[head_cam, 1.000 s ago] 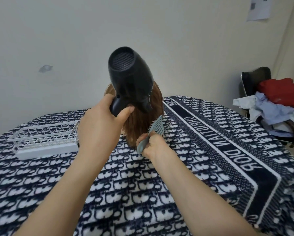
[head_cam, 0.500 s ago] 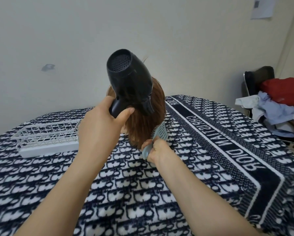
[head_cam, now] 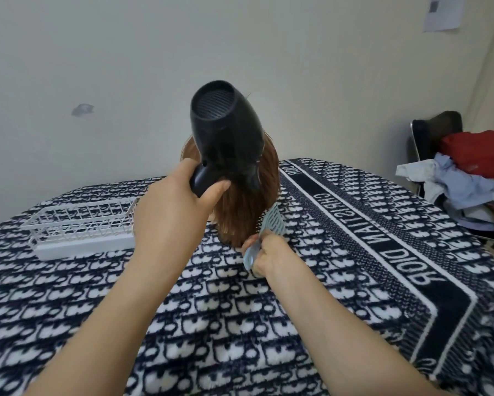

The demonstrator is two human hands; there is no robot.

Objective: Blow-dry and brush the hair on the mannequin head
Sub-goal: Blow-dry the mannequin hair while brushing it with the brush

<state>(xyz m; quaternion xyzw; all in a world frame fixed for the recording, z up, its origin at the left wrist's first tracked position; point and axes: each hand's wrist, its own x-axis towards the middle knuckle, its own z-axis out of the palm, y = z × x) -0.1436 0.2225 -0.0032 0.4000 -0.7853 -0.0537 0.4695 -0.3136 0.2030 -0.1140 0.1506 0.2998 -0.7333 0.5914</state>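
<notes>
Near the middle of the frame, the left hand (head_cam: pixel 170 210) is wrapped around the handle of a black hair dryer (head_cam: pixel 225 135), thumb pressed along the handle's near side and fingers curled behind it. The dryer's vented rear grille faces up toward the camera, and its nozzle end points down and away into the hair (head_cam: pixel 245 207) of the mannequin head, hiding most of the crown. Just below and right of centre, the right hand (head_cam: pixel 268 252) is closed on the handle of a pale blue brush (head_cam: pixel 268 224); the brush head angles up and to the right, its bristles touching the lower right edge of the hair. The hair is reddish brown and straight, hanging down to the cloth, and the head beneath it cannot be seen from this side.

Both forearms run in from the bottom edge, bare, across a table draped in a navy-and-white patterned cloth (head_cam: pixel 240 324) with a dark lettered band running along its right side.

Left of the left hand, a white wire-grid basket (head_cam: pixel 80 227) sits on the cloth; nothing shows inside it through the open lattice. At the right edge of the frame, a dark chair (head_cam: pixel 437 130) is heaped with clothes (head_cam: pixel 474 172), red on top, pale blue and white below. A sheet of paper (head_cam: pixel 443 10) hangs on the wall at the upper right, and a small grey mark (head_cam: pixel 82 110) sits on the wall at the left.
</notes>
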